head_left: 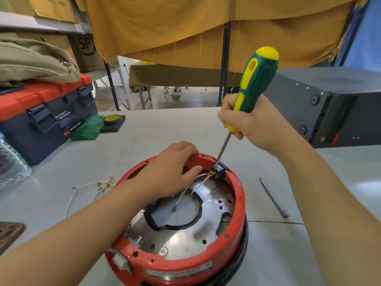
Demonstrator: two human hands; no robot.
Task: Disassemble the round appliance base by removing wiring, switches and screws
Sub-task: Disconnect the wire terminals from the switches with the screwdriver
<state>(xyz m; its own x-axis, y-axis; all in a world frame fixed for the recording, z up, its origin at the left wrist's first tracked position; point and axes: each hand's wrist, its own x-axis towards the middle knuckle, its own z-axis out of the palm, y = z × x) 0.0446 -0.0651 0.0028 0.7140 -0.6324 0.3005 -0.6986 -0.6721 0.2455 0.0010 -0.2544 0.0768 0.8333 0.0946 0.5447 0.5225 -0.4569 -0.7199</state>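
Observation:
The round red appliance base (pixel 237 234) lies upside down on the table, its shiny metal plate (pixel 185 234) exposed. My left hand (pixel 171 172) rests flat over the far rim, holding the base still. My right hand (pixel 255 124) grips a green and yellow screwdriver (pixel 257 79), shaft angled down. The tip touches a black switch block (pixel 221 169) on the far right rim. White wires (pixel 203 178) with brass terminals run from that block toward the plate's centre hole.
Loose white wires (pixel 90 188) lie on the table left of the base. A thin metal pen-like tool (pixel 273 197) lies to the right. A red and blue toolbox (pixel 45 116) stands far left, a grey metal box (pixel 321 104) far right, a plastic bottle (pixel 10 162) at the left edge.

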